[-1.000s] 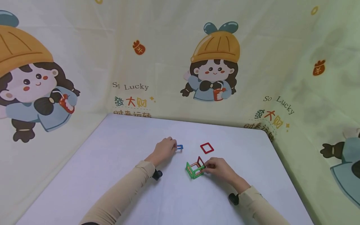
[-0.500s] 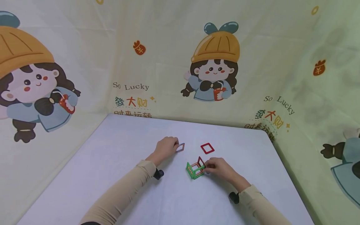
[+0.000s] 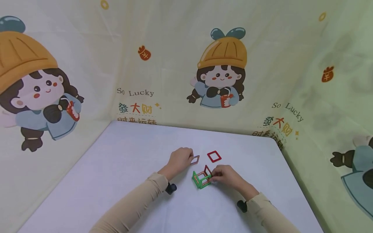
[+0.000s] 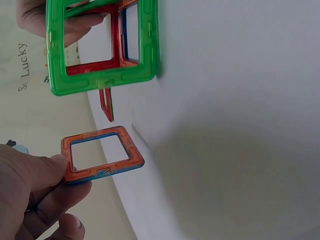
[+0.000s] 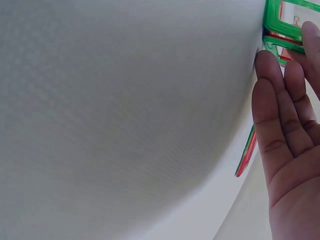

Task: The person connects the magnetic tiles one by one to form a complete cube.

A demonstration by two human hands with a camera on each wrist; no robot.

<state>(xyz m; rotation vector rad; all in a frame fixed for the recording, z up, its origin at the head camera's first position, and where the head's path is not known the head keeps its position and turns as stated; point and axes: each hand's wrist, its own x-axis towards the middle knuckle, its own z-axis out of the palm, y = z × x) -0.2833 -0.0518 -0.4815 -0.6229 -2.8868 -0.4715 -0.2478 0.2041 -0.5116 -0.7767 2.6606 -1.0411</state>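
Between the thumb and fingers of my left hand (image 3: 181,160) is a square magnetic tile (image 4: 129,144), a hollow frame orange on one face and blue along its edge. It is held up off the table, left of a partly built box of magnetic tiles (image 3: 206,179). That box has green outer frames (image 4: 105,82) with red, orange and blue inside, and one dark red tile rising at its back. My right hand (image 3: 228,177) pinches the box at its right side. In the right wrist view, thumb and index finger meet the green frame (image 5: 284,28) while the other fingers extend beside it.
A loose red square tile (image 3: 210,158) lies flat on the white table (image 3: 140,145) behind the box. Patterned cloth walls (image 3: 172,81) stand around the table's back and sides. A dark wrist camera (image 3: 242,205) sits under the right wrist.
My left hand has turned its tile, from blue edge showing to orange face, and moved it right and nearer the box. My right hand stays at the box. The head view has tilted slightly.
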